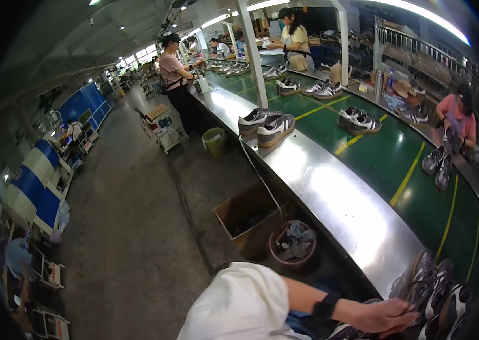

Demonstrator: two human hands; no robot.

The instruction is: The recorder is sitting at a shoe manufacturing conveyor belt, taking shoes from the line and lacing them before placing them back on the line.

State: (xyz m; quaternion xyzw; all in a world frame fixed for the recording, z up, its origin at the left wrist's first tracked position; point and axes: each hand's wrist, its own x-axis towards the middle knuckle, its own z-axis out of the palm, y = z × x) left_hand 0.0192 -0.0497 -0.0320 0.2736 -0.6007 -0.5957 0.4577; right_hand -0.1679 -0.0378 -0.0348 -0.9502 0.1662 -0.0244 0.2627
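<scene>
My left hand (385, 317) is at the lower right, below a white sleeve and a black wristband (325, 306). Its fingers are curled together beside a grey sneaker (415, 280) with pale stripes; what they pinch, perhaps a lace, is too dark and blurred to make out. More sneakers (449, 303) are crowded next to it at the frame's edge, and part of another lies under the hand. My right hand is out of sight.
A steel ledge (330, 187) borders a green conveyor belt (364, 153) carrying pairs of sneakers. One pair (276, 129) stands on the ledge by a white post. Below are a cardboard box (245, 224) and a scrap-filled bin (292, 249). Co-workers (459, 119) work along the line.
</scene>
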